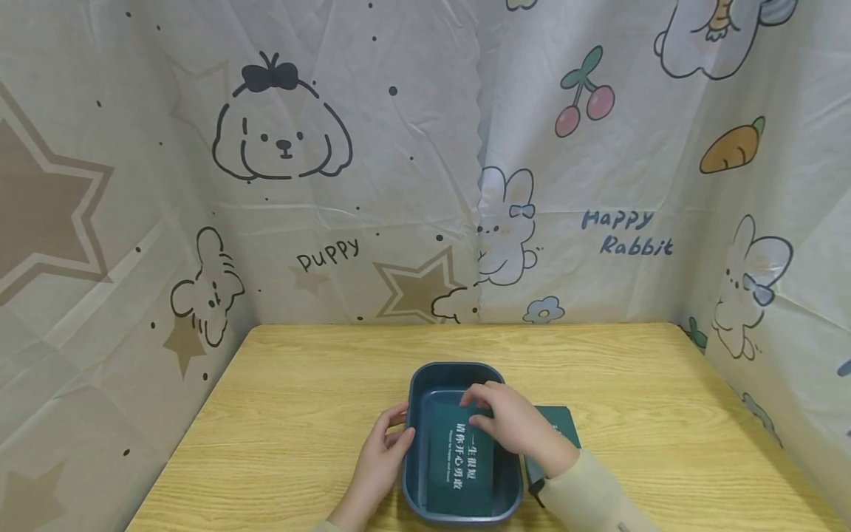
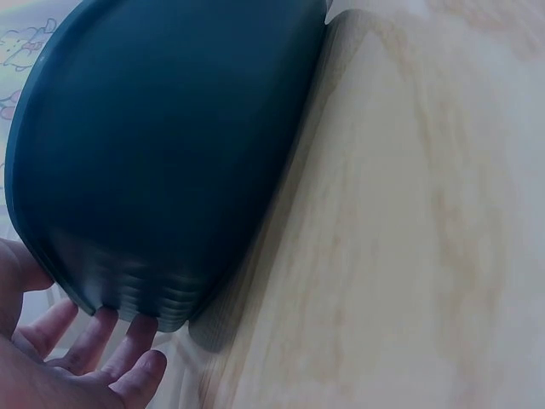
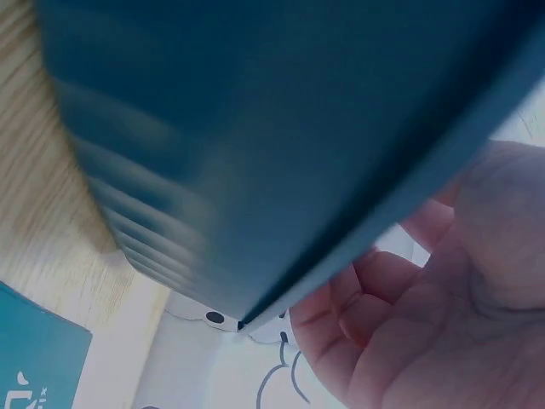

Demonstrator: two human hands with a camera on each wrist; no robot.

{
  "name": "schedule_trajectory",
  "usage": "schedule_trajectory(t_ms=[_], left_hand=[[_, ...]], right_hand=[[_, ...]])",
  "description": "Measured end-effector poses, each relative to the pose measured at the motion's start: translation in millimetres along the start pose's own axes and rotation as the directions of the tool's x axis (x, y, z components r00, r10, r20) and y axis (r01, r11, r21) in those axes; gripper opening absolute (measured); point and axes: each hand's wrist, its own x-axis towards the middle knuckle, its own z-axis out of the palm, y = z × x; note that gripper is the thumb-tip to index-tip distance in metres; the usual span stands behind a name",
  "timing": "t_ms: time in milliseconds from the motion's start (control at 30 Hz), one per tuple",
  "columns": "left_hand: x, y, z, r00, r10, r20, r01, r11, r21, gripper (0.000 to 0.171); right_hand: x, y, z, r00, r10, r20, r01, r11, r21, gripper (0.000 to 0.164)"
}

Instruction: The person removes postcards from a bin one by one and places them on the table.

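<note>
A dark teal rectangular plastic basin (image 1: pixel 417 493) rests on the table with a green notebook (image 1: pixel 459 499) bearing white lettering lying inside it. My left hand (image 1: pixel 379 462) grips the basin's left rim, thumb over the edge and fingers along the outer wall. In the left wrist view, those fingertips touch the basin's wall (image 2: pixel 170 153). Over the basin's far right part, my right hand (image 1: pixel 512 421) has loosely bent fingers at the notebook's far edge, thumb and index apart. The right wrist view shows the right hand (image 3: pixel 409 315) beyond the rim; the notebook inside is hidden there.
Another green notebook (image 1: pixel 561 420) lies on the table right of the basin, partly under my right forearm. The wood-grain table (image 1: pixel 299 399) is bordered behind and at both sides by a printed cloth (image 1: pixel 399 185).
</note>
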Motion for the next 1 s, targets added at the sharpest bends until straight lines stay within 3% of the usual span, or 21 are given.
schedule_trajectory(t_ms=[200,467,800,1000], left_hand=[[0.2,-0.4,-0.2,1.000,-0.001,0.004,0.001,1.000,0.007,0.040],[0.6,1.0,0.0,1.000,-0.026,0.004,0.025,1.000,0.013,0.041],[1.3,-0.3,-0.6,1.000,-0.018,-0.001,0.018,1.000,0.011,0.039],[0.5,-0.7,-1.2,1.000,-0.005,0.006,0.005,1.000,0.006,0.039]], right_hand=[[-2,1,-5,0.995,0.094,-0.028,-0.090,0.989,0.116,0.016],[-2,1,-9,0.961,0.252,-0.115,-0.229,0.956,0.185,0.012],[-1,9,-13,0.945,0.268,-0.188,-0.216,0.941,0.259,0.011],[-4,12,-27,0.932,0.290,-0.217,-0.218,0.927,0.304,0.016]])
